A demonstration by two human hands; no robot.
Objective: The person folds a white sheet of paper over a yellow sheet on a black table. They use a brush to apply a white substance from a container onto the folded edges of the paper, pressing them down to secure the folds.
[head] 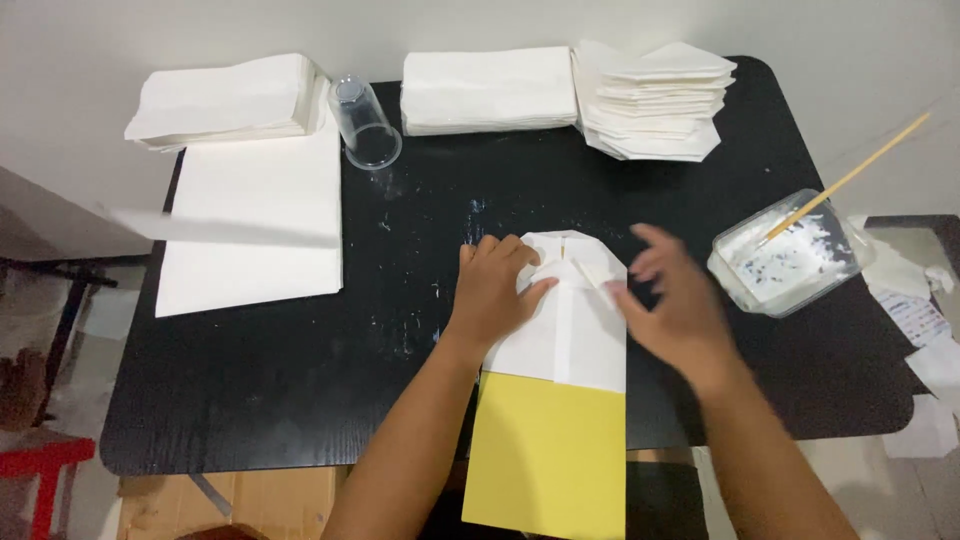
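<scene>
Head camera, looking down on a black table [300,400]: a white paper bag [565,335] lies flat at the near middle of the tabletop, its folded end pointing to the far side and its near end resting on a yellow sheet [550,455] that juts over the table's near edge. The left hand [493,290] lies palm down on the bag's far left corner, fingers spread and flattened on the folded flaps, pressing rather than gripping. The right hand [672,300], blurred, hovers just right of the fold with fingers loosely spread and released, its fingertips at the bag's right edge; whether they touch the paper cannot be told. Both forearms reach in from the near edge, angled toward each other. To the right, near the right hand, stands a clear plastic tub [790,250] of white paste with a thin wooden stick [850,178] leaning out of it. Along the far edge sit a stack of folded white bags [655,100], a pile of white paper [490,90] and, further left, a clear plastic cup [365,122] lying on its side. At the far left, another white pile [230,100] rests above a large white sheet [255,225].
</scene>
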